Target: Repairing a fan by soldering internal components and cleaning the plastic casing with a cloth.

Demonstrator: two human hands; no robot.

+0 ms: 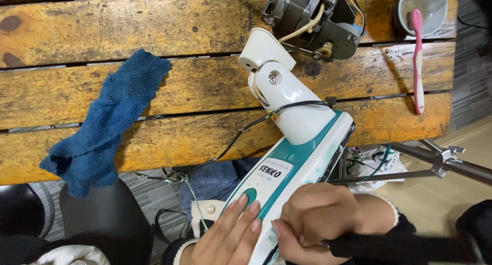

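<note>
My left hand lies flat, open, on one fan base; my right hand grips its edge. One blue cloth, one pink toothbrush.

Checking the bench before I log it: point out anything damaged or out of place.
The fan lies stripped: its motor is bare, with no cover or blades, and a black wire hangs loose off the table edge.
</note>
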